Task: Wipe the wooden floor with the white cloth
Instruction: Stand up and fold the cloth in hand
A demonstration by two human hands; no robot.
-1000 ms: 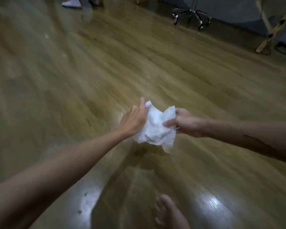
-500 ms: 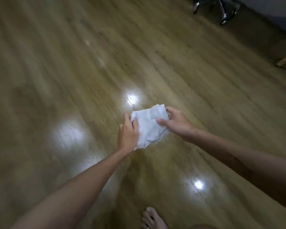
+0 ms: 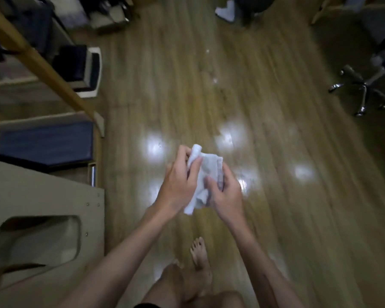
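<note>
White cloth (image 3: pixel 206 174), bunched and crumpled, sits between both hands, held up in the air above the wooden floor (image 3: pixel 276 196) and not touching it. The left hand (image 3: pixel 179 187) has its fingers curled over the cloth's upper left edge, with the thumb pressed on the front. The right hand (image 3: pixel 226 195) grips the lower right part, thumb on top and fingers wrapped behind. The two hands are close together, nearly touching, and most of the cloth's middle is covered by them. A tail of it hangs out below the left palm.

No writing or label can be read anywhere; the whole view is soft with motion blur.

A bare foot (image 3: pixel 199 261) stands on the boards below the arms, and the leg beside it is cut off by the bottom edge. Bright light spots glare on the floor around the hands. To the left a pale cabinet (image 3: pixel 53 210) with a rounded cut-out runs out of view; its contents are too dark to tell. A chrome chair base (image 3: pixel 362 92) stands far right, partly cropped.

Compared with half a second ago, the hands have drawn closer together and the cloth is more tightly gathered; the view has swung to take in the cabinet and shelving.
</note>
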